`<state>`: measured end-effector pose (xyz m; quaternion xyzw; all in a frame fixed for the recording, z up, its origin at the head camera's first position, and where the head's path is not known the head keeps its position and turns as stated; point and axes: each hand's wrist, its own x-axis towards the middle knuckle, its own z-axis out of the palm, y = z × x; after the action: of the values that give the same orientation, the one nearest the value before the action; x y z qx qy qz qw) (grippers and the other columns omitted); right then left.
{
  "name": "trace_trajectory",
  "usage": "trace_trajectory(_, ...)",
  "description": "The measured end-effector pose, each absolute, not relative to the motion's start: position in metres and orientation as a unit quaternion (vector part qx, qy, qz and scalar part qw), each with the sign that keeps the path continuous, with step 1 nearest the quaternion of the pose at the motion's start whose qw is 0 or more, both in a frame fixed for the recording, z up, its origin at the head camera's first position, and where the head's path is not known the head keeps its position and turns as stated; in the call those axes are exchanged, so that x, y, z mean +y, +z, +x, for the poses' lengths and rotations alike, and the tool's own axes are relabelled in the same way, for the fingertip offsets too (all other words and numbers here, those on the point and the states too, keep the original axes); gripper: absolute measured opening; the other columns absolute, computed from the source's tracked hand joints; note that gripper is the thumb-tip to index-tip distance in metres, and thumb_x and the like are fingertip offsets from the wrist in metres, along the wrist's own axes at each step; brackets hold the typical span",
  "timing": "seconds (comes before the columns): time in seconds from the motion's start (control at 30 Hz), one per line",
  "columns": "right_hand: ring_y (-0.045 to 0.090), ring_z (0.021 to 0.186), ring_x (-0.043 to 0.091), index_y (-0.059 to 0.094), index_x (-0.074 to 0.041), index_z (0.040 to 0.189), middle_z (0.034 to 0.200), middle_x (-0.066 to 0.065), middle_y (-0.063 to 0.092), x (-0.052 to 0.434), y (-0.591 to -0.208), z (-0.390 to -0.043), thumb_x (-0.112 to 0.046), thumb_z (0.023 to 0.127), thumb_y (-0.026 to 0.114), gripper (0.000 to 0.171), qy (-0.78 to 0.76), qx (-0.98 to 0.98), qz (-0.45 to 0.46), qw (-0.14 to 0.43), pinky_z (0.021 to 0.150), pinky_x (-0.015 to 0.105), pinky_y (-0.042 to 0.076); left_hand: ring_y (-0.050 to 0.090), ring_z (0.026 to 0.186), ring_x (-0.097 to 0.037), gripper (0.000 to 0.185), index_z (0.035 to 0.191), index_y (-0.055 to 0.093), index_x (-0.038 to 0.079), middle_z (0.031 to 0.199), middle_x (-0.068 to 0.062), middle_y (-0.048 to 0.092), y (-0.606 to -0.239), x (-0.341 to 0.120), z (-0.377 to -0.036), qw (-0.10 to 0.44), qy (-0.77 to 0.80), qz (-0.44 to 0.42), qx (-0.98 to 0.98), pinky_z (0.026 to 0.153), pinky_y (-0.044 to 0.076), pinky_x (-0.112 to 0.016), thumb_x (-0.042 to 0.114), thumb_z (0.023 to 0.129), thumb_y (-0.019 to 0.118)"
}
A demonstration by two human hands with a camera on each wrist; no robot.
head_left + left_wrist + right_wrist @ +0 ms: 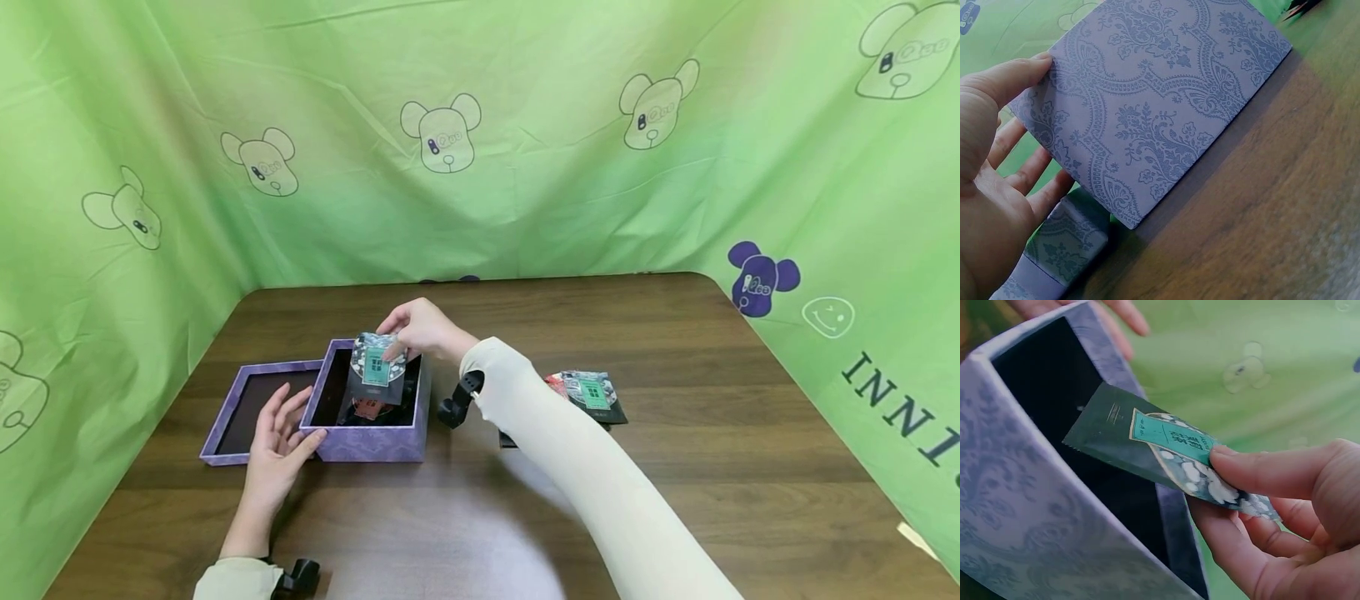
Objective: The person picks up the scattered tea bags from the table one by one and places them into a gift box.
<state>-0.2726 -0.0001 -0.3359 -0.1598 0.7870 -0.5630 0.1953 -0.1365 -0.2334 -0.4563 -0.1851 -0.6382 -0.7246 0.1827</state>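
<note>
My right hand [427, 329] pinches a dark sachet [375, 371] with a teal label and white flower print, thumb on its face and fingers behind. It holds the sachet tilted over the open purple patterned box [371, 447], its lower end at the box's mouth in the right wrist view. Inside the box lies another sachet [370, 408] with a reddish label, partly hidden. My left hand [277, 446] holds the box's front left corner, thumb at the front edge and fingers along the left side.
The box's purple lid [225, 412], dark inside, lies upturned on the wooden table [675, 500], left of the box. To the right, several sachets [596, 396] lie overlapping, partly hidden by my right sleeve [547, 417]. A green printed curtain [525, 208] hangs behind the table.
</note>
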Motion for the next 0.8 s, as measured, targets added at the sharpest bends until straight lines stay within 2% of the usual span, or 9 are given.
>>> trace_trajectory(0.13,0.06,0.064,0.011,0.071,0.007,0.102,0.077,0.002,0.065,-0.011,-0.341,-0.269,0.015,0.075,0.074,0.029,-0.541,0.799,-0.167,0.203,0.06,0.03,0.057,0.053,0.122,-0.01,0.081,0.149,0.034,0.009,0.137,0.004,0.058,-0.457,-0.234,-0.136,0.182,-0.725,-0.182,-0.639,0.087,0.045,-0.018,-0.032,0.081,0.052)
trace_trajectory(0.23,0.058,0.061,0.009,0.072,0.005,0.099,0.074,-0.001,0.063,-0.018,-0.345,-0.268,0.013,0.077,0.073,0.024,-0.515,0.815,-0.172,0.203,0.057,0.028,0.056,0.053,0.121,-0.01,0.081,0.149,0.034,0.011,0.137,0.004,0.058,-0.457,-0.234,-0.136,0.18,-0.724,-0.179,-0.642,0.088,0.045,-0.018,-0.031,0.082,0.052)
trace_trajectory(0.43,0.055,0.054,0.008,0.073,0.002,0.098,0.07,-0.002,0.06,-0.023,-0.355,-0.267,0.012,0.078,0.071,0.023,-0.45,0.853,-0.192,0.181,0.053,0.023,0.052,0.052,0.123,-0.01,0.081,0.15,0.032,0.007,0.137,0.005,0.057,-0.457,-0.234,-0.136,0.181,-0.717,-0.179,-0.649,0.088,0.045,-0.018,-0.031,0.082,0.052)
trace_trajectory(0.57,0.057,0.064,0.008,0.073,0.0,0.103,0.077,0.003,0.067,-0.022,-0.358,-0.268,0.008,0.078,0.072,0.026,-0.382,0.883,-0.233,0.143,0.064,0.019,0.047,0.053,0.122,-0.01,0.08,0.15,0.028,0.0,0.137,0.005,0.058,-0.458,-0.234,-0.135,0.183,-0.718,-0.181,-0.647,0.088,0.046,-0.018,-0.032,0.081,0.052)
trace_trajectory(0.67,0.063,0.077,0.012,0.072,0.0,0.107,0.086,0.008,0.073,-0.021,-0.356,-0.269,0.005,0.08,0.072,0.028,-0.356,0.892,-0.25,0.128,0.073,0.018,0.045,0.053,0.122,-0.011,0.08,0.15,0.027,-0.001,0.136,0.005,0.058,-0.458,-0.234,-0.135,0.183,-0.72,-0.183,-0.644,0.088,0.046,-0.018,-0.032,0.081,0.052)
trace_trajectory(0.8,0.065,0.083,0.015,0.071,0.002,0.11,0.091,0.01,0.073,-0.019,-0.353,-0.269,0.003,0.08,0.074,0.03,-0.355,0.89,-0.255,0.127,0.076,0.019,0.046,0.054,0.121,-0.01,0.08,0.15,0.028,0.0,0.136,0.005,0.058,-0.457,-0.233,-0.136,0.185,-0.719,-0.185,-0.644,0.088,0.046,-0.018,-0.032,0.081,0.052)
